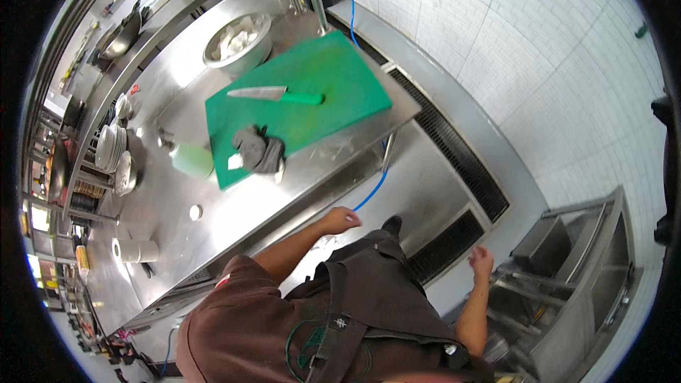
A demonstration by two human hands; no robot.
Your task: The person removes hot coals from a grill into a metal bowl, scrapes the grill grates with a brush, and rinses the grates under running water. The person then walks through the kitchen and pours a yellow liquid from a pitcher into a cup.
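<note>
My left hand [341, 221] hangs beside the front edge of a stainless steel worktable [165, 191], its fingers loosely bent and nothing visible in it. On my other side, my right hand [481, 263] is held low, slightly blurred, also with no object seen in it. A green cutting board [340, 74] lies on the table. Across it rests a chef's knife [276, 94] with a green handle, blade pointing left. Dark grey cloth gloves [258, 149] are bunched on the board's near corner. Next to that corner stands a pump bottle [191, 159] of pale green liquid.
A metal bowl [239, 53] with crumpled white material stands behind the board. Paper rolls [135, 250] and stacked plates [109, 148] are to the left. Black floor grates [452, 143] run along the tiled wall. A steel unit [564, 276] stands at right; a blue hose [375, 191] hangs near the table.
</note>
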